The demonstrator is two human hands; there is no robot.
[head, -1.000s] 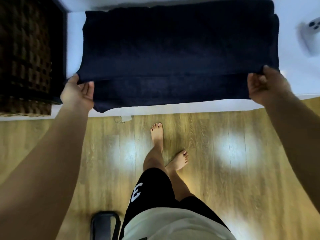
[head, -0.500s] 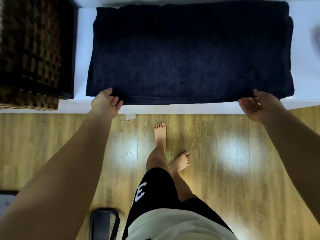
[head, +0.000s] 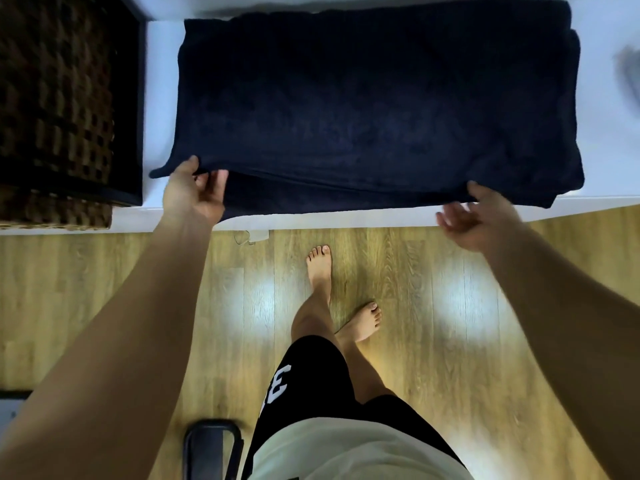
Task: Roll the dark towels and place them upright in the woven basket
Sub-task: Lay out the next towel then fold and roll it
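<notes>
A dark navy towel lies folded in layers across the white table. My left hand pinches the near left corner of the top layer and lifts it slightly. At the towel's near right corner, my right hand is palm up with fingers spread, its fingertips at the towel's edge; whether it grips the cloth is unclear. The woven basket, dark brown with a black rim, stands on the table's left end, apart from the towel.
A blurred grey object sits at the table's far right. Below the table edge is a wooden floor with my bare feet on it. A black chair back shows at the bottom.
The top fold was pulled toward me and laid down flush with the near edge. My left hand then re-gripped and raised the left corner; my right hand opened and dropped below the edge.
</notes>
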